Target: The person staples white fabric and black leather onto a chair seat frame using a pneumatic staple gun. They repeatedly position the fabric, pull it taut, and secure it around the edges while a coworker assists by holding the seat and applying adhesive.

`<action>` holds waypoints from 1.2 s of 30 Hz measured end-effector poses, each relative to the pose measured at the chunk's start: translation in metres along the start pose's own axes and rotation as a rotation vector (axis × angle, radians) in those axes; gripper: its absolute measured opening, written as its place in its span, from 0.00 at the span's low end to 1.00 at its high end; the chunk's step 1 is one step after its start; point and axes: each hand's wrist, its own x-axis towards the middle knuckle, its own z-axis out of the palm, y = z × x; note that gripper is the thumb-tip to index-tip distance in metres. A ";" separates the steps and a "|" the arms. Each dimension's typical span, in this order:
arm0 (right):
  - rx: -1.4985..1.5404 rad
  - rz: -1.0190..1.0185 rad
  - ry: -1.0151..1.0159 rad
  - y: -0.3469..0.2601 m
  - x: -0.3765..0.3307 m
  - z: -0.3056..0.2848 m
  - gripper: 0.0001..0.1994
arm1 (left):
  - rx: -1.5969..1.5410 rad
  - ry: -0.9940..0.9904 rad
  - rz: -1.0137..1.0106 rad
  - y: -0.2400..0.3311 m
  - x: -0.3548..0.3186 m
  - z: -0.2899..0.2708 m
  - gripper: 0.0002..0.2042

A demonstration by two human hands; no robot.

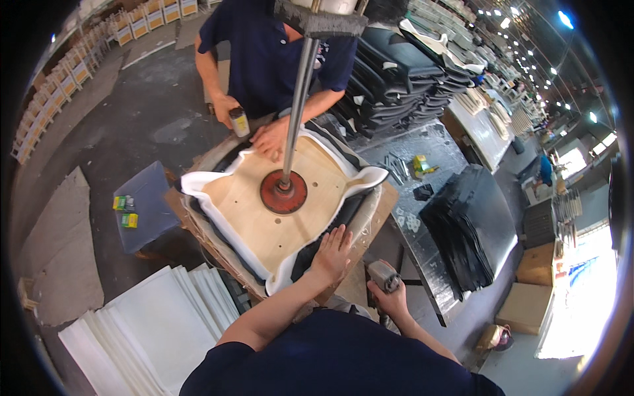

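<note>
A plywood seat board (264,221) lies face down on white foam and black cover material, pinned at its centre by a red round press pad (283,192) on a steel rod (298,92). My left hand (332,254) lies flat with fingers spread on the board's near edge, pressing the black cover over the foam. My right hand (389,294) is closed around a grey staple gun (383,275) just below the bench edge. Across the bench, another person's hand (272,138) presses the far edge, and their other hand holds a staple gun (238,122).
A stack of white foam sheets (158,323) lies at lower left. A metal table (422,218) to the right carries black cover pieces (472,224) and a small green box (421,165). Piled black seat covers (403,72) stand behind. A blue stool (145,204) holds small boxes.
</note>
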 end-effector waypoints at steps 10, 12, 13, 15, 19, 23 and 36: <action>0.111 -0.091 -0.015 0.027 -0.015 0.007 0.35 | 0.035 0.045 -0.046 -0.005 -0.010 -0.010 0.42; 0.152 -0.093 -0.016 0.020 -0.010 0.006 0.35 | -0.030 0.037 -0.047 0.000 -0.023 -0.016 0.39; 0.170 -0.107 -0.007 0.019 -0.005 0.005 0.36 | -0.047 -0.009 -0.078 0.006 -0.030 -0.019 0.38; 0.188 -0.142 -0.012 0.016 0.007 0.005 0.36 | -0.074 -0.103 -0.148 0.018 -0.049 -0.027 0.36; 0.157 -0.261 -0.056 0.000 0.042 0.020 0.34 | -0.126 -0.166 -0.167 0.029 -0.100 -0.047 0.36; 0.038 -0.322 -0.069 -0.017 0.068 0.039 0.33 | -0.512 -0.204 -0.324 0.040 -0.123 -0.082 0.21; -0.220 -0.300 -0.155 -0.052 0.096 0.048 0.38 | -0.207 0.447 -0.272 0.024 -0.126 -0.097 0.08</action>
